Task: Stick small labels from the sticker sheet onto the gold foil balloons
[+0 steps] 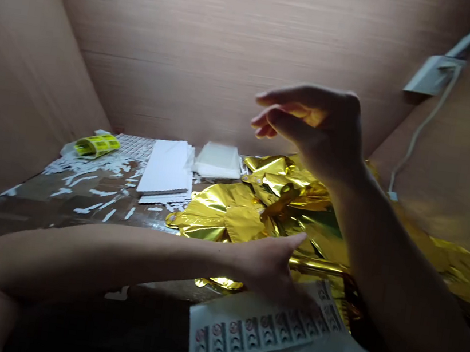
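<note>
Beside the gold foil (251, 215), the label sheet (266, 333) slants up rightward; the left grip (266, 267) touches it, hold unclear; the right grip (314, 129) hangs half-open.

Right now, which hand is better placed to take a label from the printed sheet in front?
The left hand, I think: its fingers are already down at the label sheet. The right hand is raised above the gold foil, apart from the sheet.
</note>
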Demonstrator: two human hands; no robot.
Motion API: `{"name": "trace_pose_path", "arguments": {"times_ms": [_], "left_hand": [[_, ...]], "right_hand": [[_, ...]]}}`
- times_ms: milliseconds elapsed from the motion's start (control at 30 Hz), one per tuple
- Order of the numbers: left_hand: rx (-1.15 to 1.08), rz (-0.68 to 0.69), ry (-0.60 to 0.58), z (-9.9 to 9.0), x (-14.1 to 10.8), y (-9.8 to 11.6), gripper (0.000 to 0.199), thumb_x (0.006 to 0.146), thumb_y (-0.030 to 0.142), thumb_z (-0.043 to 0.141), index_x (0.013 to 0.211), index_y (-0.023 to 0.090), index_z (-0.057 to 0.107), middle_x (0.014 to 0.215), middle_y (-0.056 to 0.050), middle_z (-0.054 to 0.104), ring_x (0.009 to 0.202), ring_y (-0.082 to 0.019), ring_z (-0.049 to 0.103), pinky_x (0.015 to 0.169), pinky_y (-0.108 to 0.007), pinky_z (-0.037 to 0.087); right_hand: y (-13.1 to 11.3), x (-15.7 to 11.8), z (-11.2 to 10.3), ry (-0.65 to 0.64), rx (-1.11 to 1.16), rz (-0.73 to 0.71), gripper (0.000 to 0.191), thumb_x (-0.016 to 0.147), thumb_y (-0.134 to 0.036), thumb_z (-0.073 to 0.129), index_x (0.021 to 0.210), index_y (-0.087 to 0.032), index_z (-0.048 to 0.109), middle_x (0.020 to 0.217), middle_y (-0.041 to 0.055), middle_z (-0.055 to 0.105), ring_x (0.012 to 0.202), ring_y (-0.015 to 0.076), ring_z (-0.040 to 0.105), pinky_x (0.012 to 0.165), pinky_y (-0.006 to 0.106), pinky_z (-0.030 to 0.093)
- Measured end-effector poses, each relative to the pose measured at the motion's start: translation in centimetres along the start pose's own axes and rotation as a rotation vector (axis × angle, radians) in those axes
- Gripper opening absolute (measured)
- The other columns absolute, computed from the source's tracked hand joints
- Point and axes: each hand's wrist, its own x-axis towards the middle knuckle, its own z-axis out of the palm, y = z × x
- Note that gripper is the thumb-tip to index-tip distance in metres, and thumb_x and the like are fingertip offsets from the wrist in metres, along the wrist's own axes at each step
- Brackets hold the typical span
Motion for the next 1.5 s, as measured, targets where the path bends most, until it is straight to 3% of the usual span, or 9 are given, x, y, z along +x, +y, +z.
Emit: {"name": "trace_pose_path", "arguments": {"times_ms": [133, 267, 500, 700, 800, 933, 1133, 1367, 1500], "left_hand": [[0.069, -0.022, 0.018, 1.4, 4.3, 0.4, 0.053, 0.073, 0.055, 0.076, 0.107, 0.014, 0.072, 0.077, -0.004, 0.070, 0.067, -0.018, 0.064, 0.054, -0.025, 0.044], [0.195, 0.099, 0.129, 1.8, 5.5, 0.3, 0.025, 0.082, 0.026, 0.060, 0.059, 0.015, 0.057, 0.053, 0.002, 0.049, 0.050, -0.009, 0.043, 0.045, -0.022, 0.031], [0.384, 0.271, 0.371, -1.5, 4.1, 0.0, 0.023, 0.078, 0.008, 0.051, 0.057, 0.013, 0.059, 0.053, 0.001, 0.053, 0.049, -0.007, 0.040, 0.047, -0.022, 0.034], [0.427, 0.381, 0.587, -7.7, 4.9, 1.2, 0.023, 0.081, 0.014, 0.056, 0.067, 0.010, 0.073, 0.057, -0.002, 0.062, 0.051, -0.009, 0.047, 0.048, -0.022, 0.036], [0.417, 0.503, 0.702, -10.7, 5.8, 2.8, 0.020, 0.083, 0.020, 0.061, 0.078, 0.010, 0.078, 0.062, -0.002, 0.065, 0.055, -0.009, 0.051, 0.050, -0.021, 0.037], [0.491, 0.682, 0.839, -12.5, 7.2, 5.7, 0.021, 0.085, 0.024, 0.063, 0.086, 0.010, 0.079, 0.066, -0.002, 0.066, 0.063, -0.010, 0.055, 0.058, -0.021, 0.043], [0.760, 0.816, 0.875, -13.0, 8.7, 6.9, 0.030, 0.087, 0.014, 0.053, 0.104, 0.013, 0.079, 0.080, -0.004, 0.072, 0.070, -0.012, 0.061, 0.074, -0.028, 0.047], [0.817, 0.557, 0.843, -14.7, 7.3, 2.2, 0.046, 0.089, 0.027, 0.064, 0.132, 0.014, 0.066, 0.064, -0.001, 0.069, 0.054, -0.011, 0.053, 0.070, -0.027, 0.044], [0.705, 0.450, 0.802, -15.5, 3.7, -0.7, 0.033, 0.089, 0.032, 0.064, 0.116, 0.013, 0.073, 0.067, -0.003, 0.070, 0.055, -0.010, 0.052, 0.059, -0.024, 0.042]], "right_hand": [[-1.9, 1.2, -1.8, 0.055, 0.110, -0.190, 0.026, 0.093, -0.037, 0.063, 0.115, -0.025, 0.069, 0.116, -0.0033, 0.073, 0.096, 0.0189, 0.073, 0.082, 0.032, 0.060], [-3.8, 0.6, -3.8, 0.132, 0.170, -0.285, 0.016, 0.093, -0.029, 0.060, 0.105, -0.029, 0.070, 0.109, -0.0117, 0.074, 0.094, 0.0155, 0.073, 0.076, 0.024, 0.060], [-5.3, -0.9, -9.7, 0.408, -0.056, -0.288, 0.015, 0.092, -0.024, 0.059, 0.079, -0.022, 0.066, 0.080, -0.0118, 0.071, 0.078, 0.0126, 0.074, 0.066, 0.021, 0.058], [-5.5, -2.2, -12.4, 0.415, -0.188, -0.179, 0.019, 0.097, -0.021, 0.051, 0.100, -0.013, 0.068, 0.085, -0.0088, 0.071, 0.083, 0.0124, 0.073, 0.077, 0.028, 0.056], [-3.6, -4.9, -13.0, 0.230, -0.351, -0.033, 0.023, 0.094, -0.026, 0.066, 0.116, -0.022, 0.071, 0.108, -0.0021, 0.074, 0.103, 0.0185, 0.071, 0.091, 0.035, 0.060], [0.9, -8.6, -14.1, 0.052, -0.372, 0.300, 0.095, 0.076, -0.046, 0.085, 0.155, -0.026, 0.038, 0.151, 0.0109, 0.051, 0.128, 0.0308, 0.059, 0.097, 0.045, 0.058], [5.3, -9.5, -15.2, 0.067, -0.082, 0.437, 0.056, 0.076, -0.040, 0.081, 0.125, -0.018, 0.065, 0.113, 0.0084, 0.075, 0.089, 0.0237, 0.073, 0.080, 0.040, 0.063], [11.2, -6.2, -23.1, 0.296, -0.751, 0.153, 0.032, 0.084, -0.031, 0.068, 0.115, -0.025, 0.073, 0.112, -0.0022, 0.076, 0.099, 0.0139, 0.067, 0.094, 0.028, 0.049], [13.3, -6.0, -25.0, 0.434, -0.818, 0.103, 0.033, 0.088, -0.024, 0.054, 0.116, -0.022, 0.072, 0.118, 0.0017, 0.074, 0.106, 0.0139, 0.063, 0.097, 0.027, 0.045]]}}
